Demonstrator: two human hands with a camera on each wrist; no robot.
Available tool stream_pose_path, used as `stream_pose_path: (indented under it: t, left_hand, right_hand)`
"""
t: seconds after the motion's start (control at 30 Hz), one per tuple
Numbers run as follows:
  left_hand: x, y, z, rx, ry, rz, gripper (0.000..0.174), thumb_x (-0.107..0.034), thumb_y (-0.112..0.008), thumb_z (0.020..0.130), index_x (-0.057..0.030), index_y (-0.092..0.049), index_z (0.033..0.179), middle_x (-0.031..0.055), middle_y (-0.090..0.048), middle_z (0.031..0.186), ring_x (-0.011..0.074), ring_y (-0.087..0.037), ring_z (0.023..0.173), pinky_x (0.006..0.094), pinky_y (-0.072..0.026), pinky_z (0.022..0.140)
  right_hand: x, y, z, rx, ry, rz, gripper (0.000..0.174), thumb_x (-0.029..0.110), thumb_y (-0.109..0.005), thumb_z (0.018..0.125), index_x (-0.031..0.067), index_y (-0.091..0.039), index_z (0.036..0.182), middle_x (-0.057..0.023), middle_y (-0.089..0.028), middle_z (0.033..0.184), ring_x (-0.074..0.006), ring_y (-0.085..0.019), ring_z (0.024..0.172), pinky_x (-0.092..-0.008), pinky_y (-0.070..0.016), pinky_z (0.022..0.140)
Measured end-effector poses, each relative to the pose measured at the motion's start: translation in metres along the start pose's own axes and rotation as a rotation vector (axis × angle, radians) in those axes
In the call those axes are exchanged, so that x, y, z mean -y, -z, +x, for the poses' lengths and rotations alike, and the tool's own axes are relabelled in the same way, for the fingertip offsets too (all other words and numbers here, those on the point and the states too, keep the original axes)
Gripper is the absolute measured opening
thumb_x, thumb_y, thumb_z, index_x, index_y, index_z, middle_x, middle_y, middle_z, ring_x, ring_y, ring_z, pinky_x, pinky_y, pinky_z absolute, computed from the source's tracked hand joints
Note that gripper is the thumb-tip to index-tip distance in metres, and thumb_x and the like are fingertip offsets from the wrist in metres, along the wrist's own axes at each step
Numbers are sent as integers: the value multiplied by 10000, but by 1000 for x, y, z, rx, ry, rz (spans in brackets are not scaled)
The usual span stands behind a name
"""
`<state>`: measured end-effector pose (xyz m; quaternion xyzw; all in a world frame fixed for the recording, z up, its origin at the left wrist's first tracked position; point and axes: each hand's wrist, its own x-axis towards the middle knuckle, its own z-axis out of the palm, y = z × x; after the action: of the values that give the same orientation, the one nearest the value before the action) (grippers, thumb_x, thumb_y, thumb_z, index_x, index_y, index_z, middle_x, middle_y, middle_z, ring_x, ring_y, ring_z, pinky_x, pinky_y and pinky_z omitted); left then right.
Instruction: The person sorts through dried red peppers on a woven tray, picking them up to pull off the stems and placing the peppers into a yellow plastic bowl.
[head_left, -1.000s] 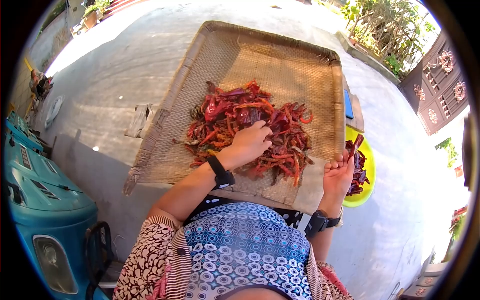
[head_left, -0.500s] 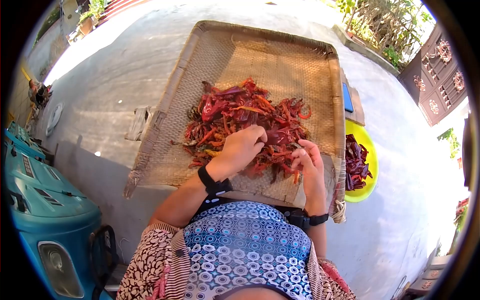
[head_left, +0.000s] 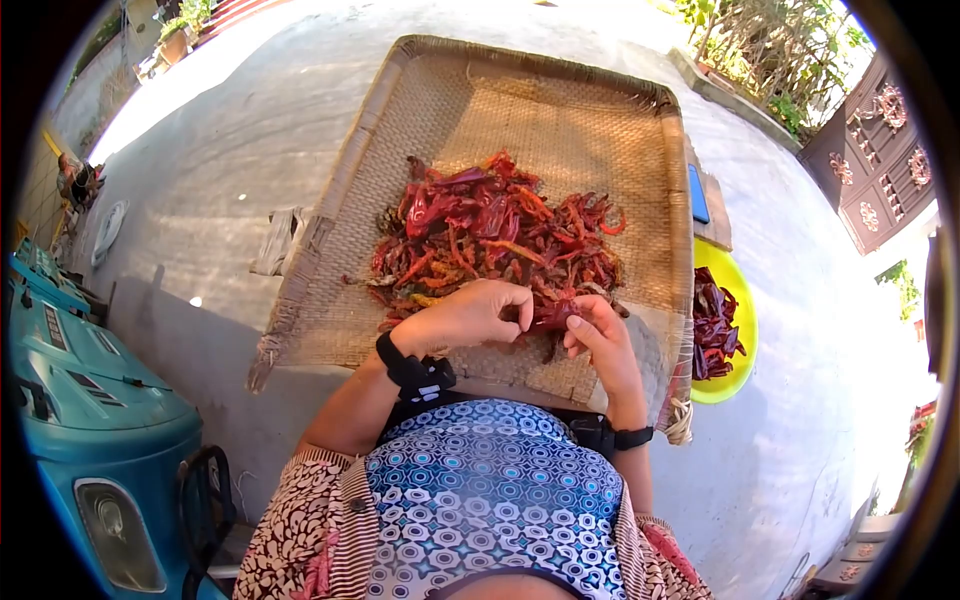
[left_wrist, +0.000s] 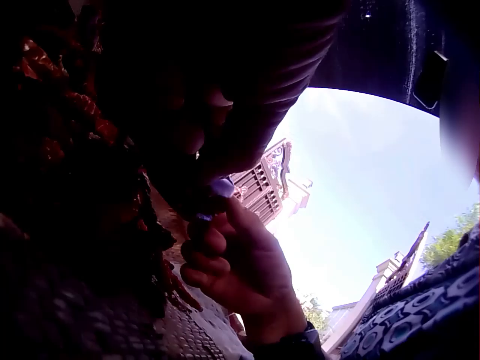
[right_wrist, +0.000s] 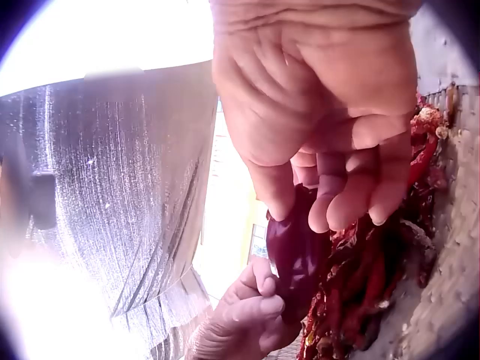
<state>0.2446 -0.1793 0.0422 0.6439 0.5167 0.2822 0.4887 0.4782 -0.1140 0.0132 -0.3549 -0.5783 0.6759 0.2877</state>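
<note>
A heap of dried red chillies point(head_left: 470, 225) lies on a woven tray point(head_left: 540, 110). At the heap's near edge both hands pinch one dark red chilli point(head_left: 556, 314), which spans the short gap between them. The left hand point(head_left: 470, 318) has its fingertips at the chilli's left end, and the right hand point(head_left: 604, 345) grips the other end. Seen from the right wrist, the chilli point(right_wrist: 294, 251) hangs between the right hand point(right_wrist: 322, 112) and the left hand point(right_wrist: 244, 315). The left wrist view is very dark around the left hand.
Right of the tray, a yellow basin point(head_left: 745, 320) holds dark red chillies. A blue flat object point(head_left: 697, 195) rests on a board point(head_left: 713, 230) beside the tray. A teal vehicle point(head_left: 110, 410) stands at the left, and a brown gate point(head_left: 870, 170) at the far right.
The right hand has come from beside the basin, over the tray's right edge, to the left hand. The left hand has drawn back from the heap's middle towards the body with a chilli.
</note>
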Motion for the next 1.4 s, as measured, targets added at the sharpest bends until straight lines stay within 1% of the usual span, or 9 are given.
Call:
stream_pose_path:
  t: [0.1,0.2,0.33,0.5,0.57,0.6,1.1,1.2,1.4]
  left_hand:
    - [-8,3,-6,65,130,-120,136,-104,-653,872,-43,-627,991,-5,-608,832,86,-572,739,259,-460,655]
    - [11,1,-2,-167,-63,-185,167,-155,-638,926,-39,-627,1046,-4,-621,833,68,-576,670,238,-462,609]
    - [-17,20,-15,-102,198,-220,151,-148,-625,947,-45,-618,1057,-3,-612,814,44,-528,547,200,-437,500]
    - [19,16,0,-548,38,16,192,-149,-654,910,-46,-596,1061,30,-574,876,134,-566,674,276,-472,591]
    - [30,12,6,-721,-30,418,226,-132,-667,875,-46,-580,1065,82,-562,940,223,-600,757,348,-497,659]
    - [20,13,6,-650,122,419,253,-138,-677,869,-32,-577,1077,76,-505,971,220,-562,885,340,-476,770]
    - [16,13,3,-669,68,461,146,-197,-657,876,-70,-585,868,93,-563,964,287,-611,748,405,-493,667]
    - [7,18,7,-478,266,585,200,-232,-690,869,-67,-593,928,83,-556,975,245,-582,773,361,-480,699]
    - [30,12,16,-701,167,575,233,-237,-667,887,-68,-575,1019,88,-563,965,263,-596,766,379,-486,690]
  right_hand:
    - [-2,8,0,-8,-29,-14,270,195,-642,944,42,-563,1152,-11,-591,748,-74,-555,656,-221,-452,595]
    - [1,27,-4,-112,22,36,240,199,-636,949,51,-571,1127,-3,-588,742,-71,-549,633,-212,-443,572]
    - [3,71,-4,-364,205,217,212,216,-606,970,63,-570,1112,-1,-573,735,-79,-529,622,-232,-448,580]
    - [3,103,-9,-548,324,843,252,304,-545,1001,106,-587,1151,26,-597,822,-90,-522,676,-264,-459,647]
    - [-2,97,-8,-511,238,835,250,296,-553,996,107,-588,1155,24,-602,842,-94,-527,687,-261,-458,642]
    - [-5,90,-7,-493,195,831,249,292,-557,994,107,-589,1157,23,-605,852,-96,-529,693,-260,-458,640]
    - [-2,9,7,-137,68,212,192,162,-515,1008,49,-595,1141,-23,-616,864,-91,-549,676,-234,-461,617]
    - [-2,5,8,-131,59,178,185,168,-518,1009,51,-598,1127,-17,-614,863,-83,-547,678,-230,-461,616]
    - [-5,-5,9,-107,23,145,175,167,-527,1005,52,-601,1114,-18,-619,854,-79,-552,678,-227,-465,614]
